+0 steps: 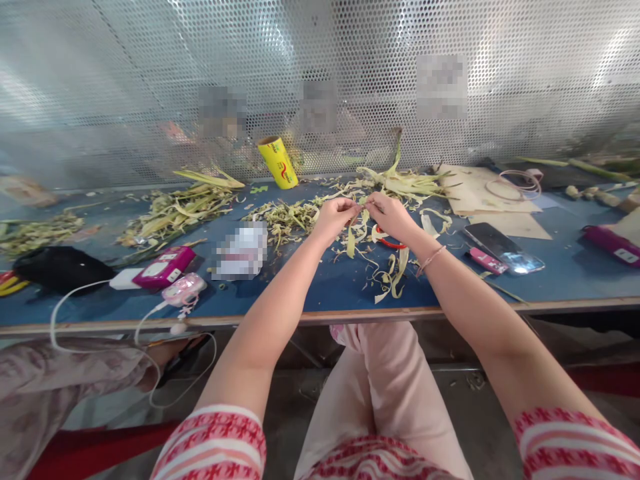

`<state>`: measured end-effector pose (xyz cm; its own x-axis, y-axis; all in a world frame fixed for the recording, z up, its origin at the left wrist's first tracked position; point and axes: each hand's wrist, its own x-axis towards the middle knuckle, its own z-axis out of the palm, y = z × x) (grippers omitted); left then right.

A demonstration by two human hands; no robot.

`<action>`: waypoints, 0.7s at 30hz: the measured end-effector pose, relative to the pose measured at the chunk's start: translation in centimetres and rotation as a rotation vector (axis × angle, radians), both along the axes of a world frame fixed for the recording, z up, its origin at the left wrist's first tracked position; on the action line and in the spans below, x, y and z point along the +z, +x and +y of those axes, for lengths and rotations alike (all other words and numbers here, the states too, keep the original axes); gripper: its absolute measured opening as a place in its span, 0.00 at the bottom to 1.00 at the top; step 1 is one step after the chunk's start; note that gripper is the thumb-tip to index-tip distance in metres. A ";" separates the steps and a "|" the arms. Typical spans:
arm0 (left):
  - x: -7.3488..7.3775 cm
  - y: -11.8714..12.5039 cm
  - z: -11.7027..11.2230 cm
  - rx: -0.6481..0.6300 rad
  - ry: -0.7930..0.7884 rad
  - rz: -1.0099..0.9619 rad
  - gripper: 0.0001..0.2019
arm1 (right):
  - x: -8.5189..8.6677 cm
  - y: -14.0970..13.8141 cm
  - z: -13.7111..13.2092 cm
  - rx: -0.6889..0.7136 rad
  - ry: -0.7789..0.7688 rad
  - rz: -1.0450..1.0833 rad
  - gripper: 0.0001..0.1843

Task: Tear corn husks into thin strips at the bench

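Note:
Over the blue table [325,300], my left hand [336,219] and my right hand [393,217] meet with fingertips pinched together. Between them is a small piece of pale green leaf [351,241], one strip dangling below the fingers; its exact shape is partly covered. An orange-red loop [391,243], perhaps a scissor handle, shows beneath my right wrist. Curled leaf peelings [397,277] lie nearer the table edge. To the left of my left hand spreads a heap of short yellow-green plant bits [287,223]. Longer pale leaves [405,183] lie behind my right hand.
A yellow cardboard tube [279,163] leans near the perforated metal screen [350,60]. More leaves [185,210] are heaped left. A phone [487,237], pink lighter-like item [487,261], cardboard [480,190], purple box [164,268] and white cable [53,320] surround the work. Another person's leg [75,373] is at left.

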<state>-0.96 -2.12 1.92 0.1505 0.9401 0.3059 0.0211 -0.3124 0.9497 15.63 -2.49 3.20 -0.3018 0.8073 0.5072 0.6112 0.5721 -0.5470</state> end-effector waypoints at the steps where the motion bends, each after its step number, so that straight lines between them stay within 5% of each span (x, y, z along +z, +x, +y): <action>1: 0.1 0.0 0.0 0.004 0.007 0.004 0.05 | 0.0 0.1 0.0 -0.001 -0.012 0.016 0.06; 13: 0.5 -0.4 -0.2 0.066 0.079 0.186 0.04 | -0.2 0.6 0.5 0.099 -0.145 0.192 0.08; 21: 0.9 1.1 -1.2 -0.027 -0.245 -0.209 0.08 | -0.7 -0.3 0.3 0.013 0.061 0.002 0.05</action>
<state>0.19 -3.30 2.78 0.1338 0.9861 0.0980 -0.1872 -0.0720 0.9797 15.30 -2.15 2.49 -0.3112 0.7709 0.5558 0.6024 0.6124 -0.5120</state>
